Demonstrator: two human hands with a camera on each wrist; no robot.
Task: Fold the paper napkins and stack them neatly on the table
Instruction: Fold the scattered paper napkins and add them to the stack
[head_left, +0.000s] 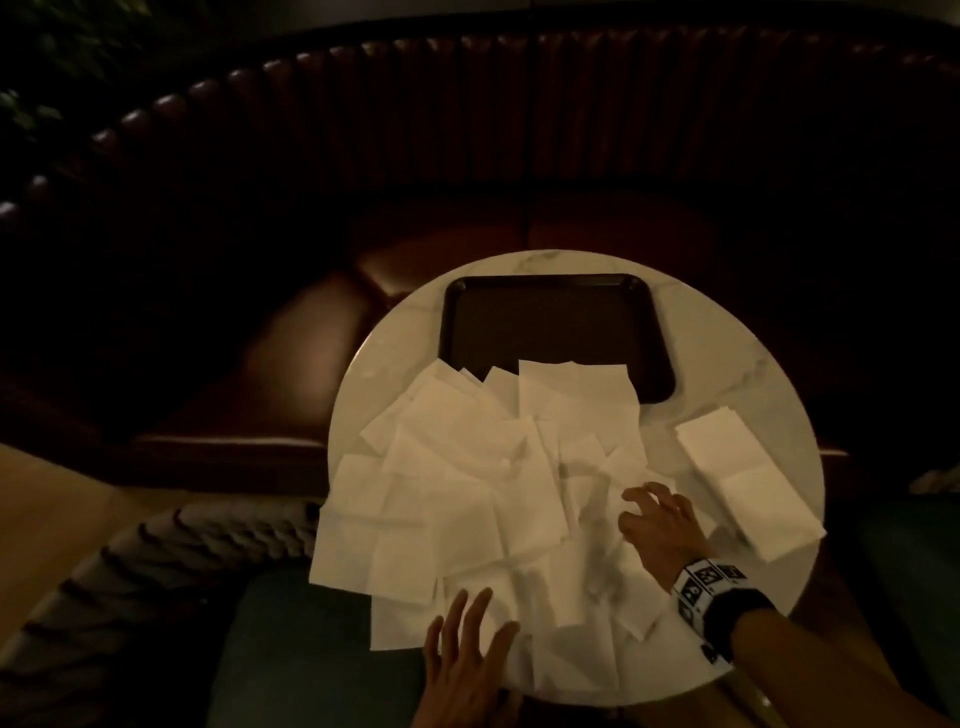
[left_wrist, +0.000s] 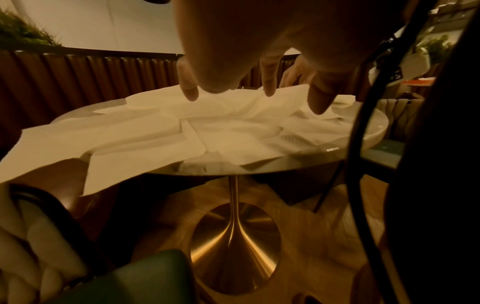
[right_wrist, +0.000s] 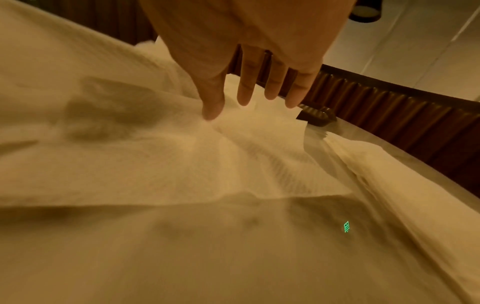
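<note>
Several unfolded white paper napkins (head_left: 457, 467) lie overlapping in a loose heap across the round white table (head_left: 753, 395); some hang over its front-left edge. A stack of folded napkins (head_left: 737, 478) sits apart at the right. My left hand (head_left: 472, 618) is at the front edge, fingers straight and spread just over the nearest napkins (left_wrist: 155, 131). My right hand (head_left: 649, 509) sits on the right side of the heap, with its thumb and fingertips (right_wrist: 213, 111) touching a rumpled napkin (right_wrist: 182, 160). Neither hand holds anything.
A black tray (head_left: 545, 322) stands at the back of the table, its near edge covered by napkins. A dark leather bench curves behind. A green seat (head_left: 291, 649) and a woven chair (head_left: 156, 561) are close at the front left. The table stands on a brass pedestal (left_wrist: 233, 226).
</note>
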